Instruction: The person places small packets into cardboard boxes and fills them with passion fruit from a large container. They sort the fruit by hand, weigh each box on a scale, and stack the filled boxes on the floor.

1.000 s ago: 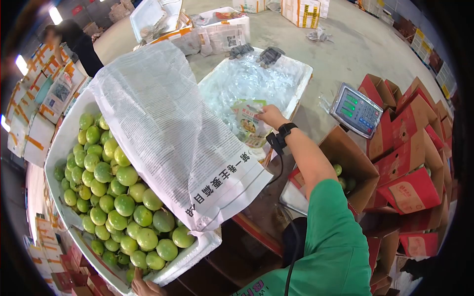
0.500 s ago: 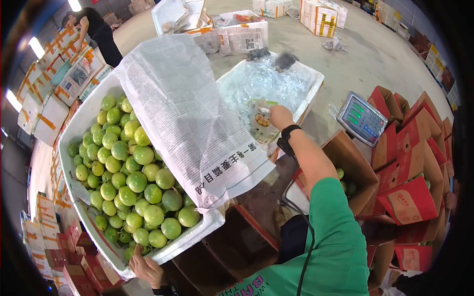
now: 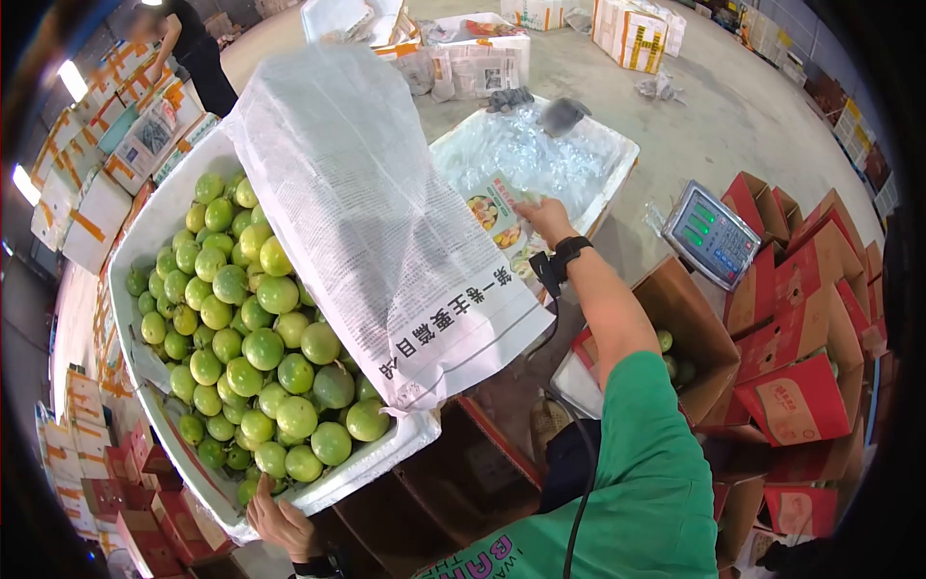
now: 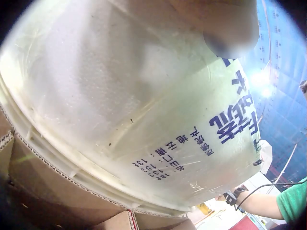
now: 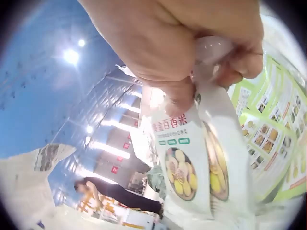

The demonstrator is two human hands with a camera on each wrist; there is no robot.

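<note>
My right hand pinches the top edge of printed leaflets with fruit pictures, over the near side of a white foam box of clear plastic wrapping. In the right wrist view, thumb and fingers close on the white leaflets, with green printed sheets behind. My left hand rests at the near corner of a big white foam box, fingertips beside green passion fruit. Printed newspaper covers its right part. The left wrist view shows a blurred fingertip against a pale wall with blue writing.
Red-and-brown cartons crowd the right, some with fruit inside. A scale display stands beside them. Grey gloves lie on the far rim of the wrapping box. A person in dark clothes stands far left among foam boxes.
The head view has swung left and steadied. My right hand has lifted the leaflets a little clear of the wrapping, their printed face now plainer. The left hand stays at the box corner.
</note>
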